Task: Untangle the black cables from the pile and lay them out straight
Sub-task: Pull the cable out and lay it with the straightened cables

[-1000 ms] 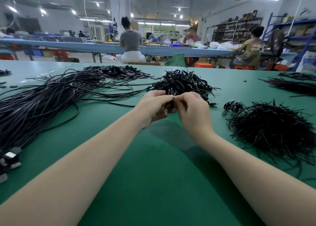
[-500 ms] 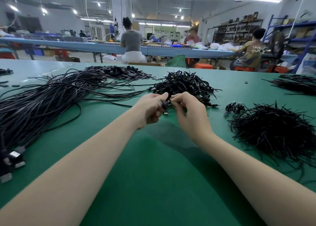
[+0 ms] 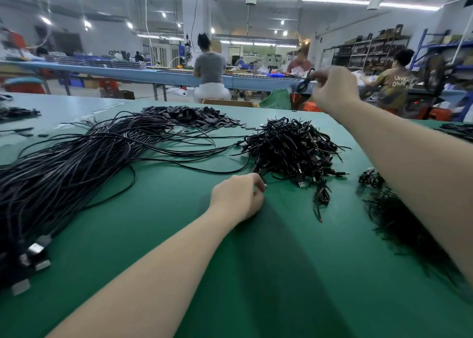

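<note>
- Presently, head view, right hand [image 3: 334, 86]: raised well above the green table [image 3: 179, 248], fingers curled and pinching a short looped black cable [image 3: 304, 82]. The cable hangs from the fingertips in the air, clear of everything on the table. The picture is blurred here, so the exact grip cannot be made out.
- Head view, left hand [image 3: 236, 196]: low at the table surface, fingers curled together, fingertips at the near edge of the tangled pile [image 3: 289, 148]. A thin black strand appears to run to the fingertips; whether it is actually pinched cannot be told.
- Head view, tangled pile: short black cables with USB plugs, heaped at centre table just beyond the left hand. A few loose ends and one plug trail out of it toward the near side.
- Head view, long cable bundle [image 3: 66, 173]: lies at left of the table, strands running roughly parallel from far centre to the near left edge, with plugs at the near end.
- Head view, small black pieces [image 3: 194, 117]: a flat heap at the far side of the table, behind the bundle.
- Head view, spiky black heap [image 3: 399, 222]: at right of the table, partly hidden under the right forearm.
- Head view, background: seated workers [image 3: 210, 73] at a long blue bench [image 3: 102, 70], shelving at far right.
</note>
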Demonstrator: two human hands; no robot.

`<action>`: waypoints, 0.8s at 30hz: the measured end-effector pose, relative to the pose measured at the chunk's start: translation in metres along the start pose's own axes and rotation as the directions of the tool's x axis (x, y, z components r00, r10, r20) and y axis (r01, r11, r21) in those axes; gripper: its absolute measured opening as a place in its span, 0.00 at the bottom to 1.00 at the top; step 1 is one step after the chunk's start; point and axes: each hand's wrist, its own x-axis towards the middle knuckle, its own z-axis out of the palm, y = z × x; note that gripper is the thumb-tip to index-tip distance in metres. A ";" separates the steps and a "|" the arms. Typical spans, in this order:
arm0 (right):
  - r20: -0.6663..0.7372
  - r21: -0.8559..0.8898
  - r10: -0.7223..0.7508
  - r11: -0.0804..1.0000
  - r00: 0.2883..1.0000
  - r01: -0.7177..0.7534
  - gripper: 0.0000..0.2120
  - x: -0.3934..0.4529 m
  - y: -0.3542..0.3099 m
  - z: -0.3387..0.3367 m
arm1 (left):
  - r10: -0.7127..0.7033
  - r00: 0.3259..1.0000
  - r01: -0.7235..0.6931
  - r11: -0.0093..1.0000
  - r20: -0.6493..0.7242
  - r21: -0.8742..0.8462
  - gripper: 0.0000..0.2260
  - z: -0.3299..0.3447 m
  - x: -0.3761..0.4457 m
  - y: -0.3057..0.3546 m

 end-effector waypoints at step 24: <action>0.439 0.058 -0.172 0.985 0.882 0.163 0.10 -0.182 0.015 0.079 | -0.366 0.914 0.344 0.469 -0.175 0.813 0.15 -0.156 -0.029 -0.136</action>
